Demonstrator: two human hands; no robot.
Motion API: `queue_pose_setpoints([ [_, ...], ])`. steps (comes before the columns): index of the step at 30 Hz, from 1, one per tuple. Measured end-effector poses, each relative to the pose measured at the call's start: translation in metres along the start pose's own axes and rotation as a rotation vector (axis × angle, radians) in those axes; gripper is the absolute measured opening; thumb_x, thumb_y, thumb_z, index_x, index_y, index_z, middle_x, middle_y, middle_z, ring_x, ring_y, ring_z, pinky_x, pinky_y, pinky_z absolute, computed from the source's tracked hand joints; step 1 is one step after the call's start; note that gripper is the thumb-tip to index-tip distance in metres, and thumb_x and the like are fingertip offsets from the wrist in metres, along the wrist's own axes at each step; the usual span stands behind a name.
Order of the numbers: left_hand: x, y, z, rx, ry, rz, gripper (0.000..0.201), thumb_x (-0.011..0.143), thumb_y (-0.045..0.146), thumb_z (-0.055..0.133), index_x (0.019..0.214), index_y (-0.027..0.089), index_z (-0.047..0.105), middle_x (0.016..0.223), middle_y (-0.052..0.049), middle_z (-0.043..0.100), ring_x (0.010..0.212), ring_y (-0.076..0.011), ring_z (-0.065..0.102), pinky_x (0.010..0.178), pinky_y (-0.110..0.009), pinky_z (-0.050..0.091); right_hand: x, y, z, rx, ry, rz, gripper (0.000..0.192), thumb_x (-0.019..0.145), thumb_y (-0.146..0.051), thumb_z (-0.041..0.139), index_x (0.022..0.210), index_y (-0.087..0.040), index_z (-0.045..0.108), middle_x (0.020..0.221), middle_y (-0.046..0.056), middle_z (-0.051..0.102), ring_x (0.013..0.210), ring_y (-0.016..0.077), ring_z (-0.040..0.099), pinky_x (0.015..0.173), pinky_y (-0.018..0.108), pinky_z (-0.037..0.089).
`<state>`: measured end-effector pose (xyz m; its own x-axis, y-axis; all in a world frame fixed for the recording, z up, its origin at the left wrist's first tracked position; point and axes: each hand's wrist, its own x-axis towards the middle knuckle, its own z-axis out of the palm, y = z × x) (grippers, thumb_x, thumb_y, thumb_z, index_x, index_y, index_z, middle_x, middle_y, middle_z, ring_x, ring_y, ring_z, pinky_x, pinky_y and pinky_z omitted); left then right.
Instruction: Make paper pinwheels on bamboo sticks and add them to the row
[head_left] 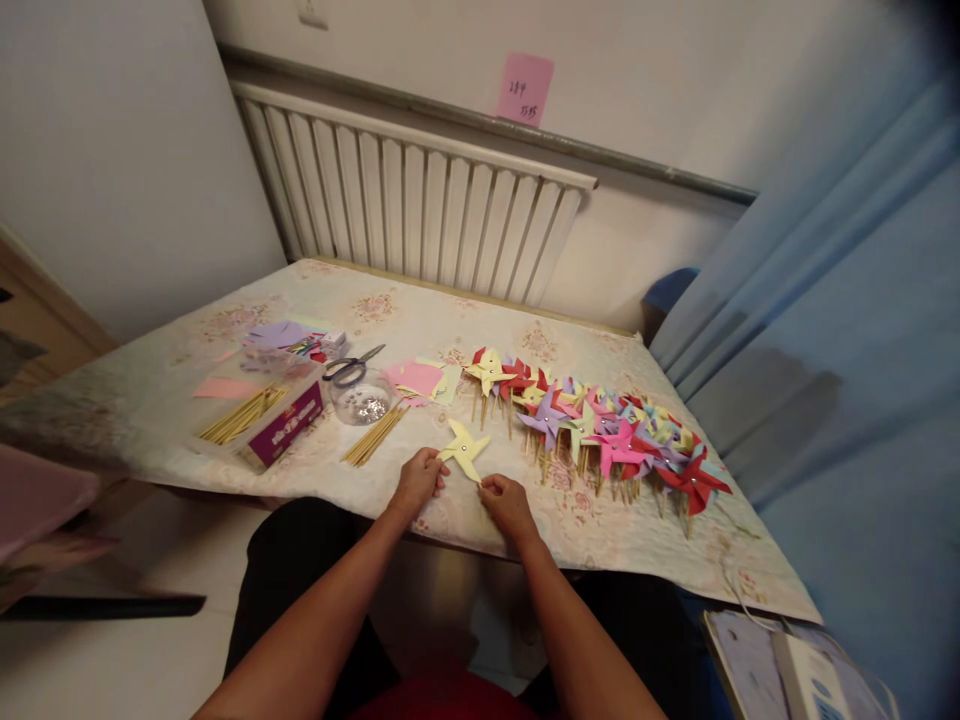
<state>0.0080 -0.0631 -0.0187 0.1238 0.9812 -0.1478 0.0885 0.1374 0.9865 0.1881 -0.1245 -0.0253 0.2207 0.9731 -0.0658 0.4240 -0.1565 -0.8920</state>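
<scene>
A pale yellow paper pinwheel with a small pin at its centre is held just above the table's front edge. My left hand pinches the tip of its left blade. At its lower tip, the fingers of my right hand are closed on the paper. No stick shows on this pinwheel. Left of it lies a small bundle of thin wooden sticks, and behind that stands a clear round bowl with small shiny pins. Finished-looking pinwheels in several colours lie piled to the right, on sticks.
Black-handled scissors rest behind the bowl. A purple-fronted box with sticks stands at left, near stacked purple paper. Pink and yellow paper pieces lie mid-table. A radiator borders the back, a blue curtain the right.
</scene>
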Motion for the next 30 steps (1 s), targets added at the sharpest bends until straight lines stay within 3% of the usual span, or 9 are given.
queue_pose_setpoints([
  [15, 0.007, -0.0101, 0.0009, 0.008, 0.004, -0.031, 0.012, 0.08, 0.025, 0.049, 0.081, 0.017, 0.059, 0.061, 0.001, 0.063, 0.04, -0.0077, 0.045, 0.041, -0.02, 0.034, -0.0007, -0.002, -0.0011, -0.046, 0.002, -0.034, 0.02, 0.069, -0.027, 0.053, 0.074, -0.017, 0.069, 0.065, 0.0, 0.064, 0.062, 0.0148, 0.054, 0.058, 0.023, 0.038],
  [30, 0.0022, -0.003, -0.0009, 0.011, -0.02, -0.023, 0.012, 0.079, 0.025, 0.049, 0.081, 0.017, 0.058, 0.059, 0.001, 0.06, 0.039, -0.0076, 0.044, 0.041, -0.02, 0.034, -0.0008, 0.0009, -0.0002, -0.006, -0.01, -0.019, 0.019, 0.07, -0.029, 0.054, 0.074, -0.018, 0.068, 0.066, 0.0, 0.065, 0.062, 0.0148, 0.055, 0.056, 0.023, 0.039],
])
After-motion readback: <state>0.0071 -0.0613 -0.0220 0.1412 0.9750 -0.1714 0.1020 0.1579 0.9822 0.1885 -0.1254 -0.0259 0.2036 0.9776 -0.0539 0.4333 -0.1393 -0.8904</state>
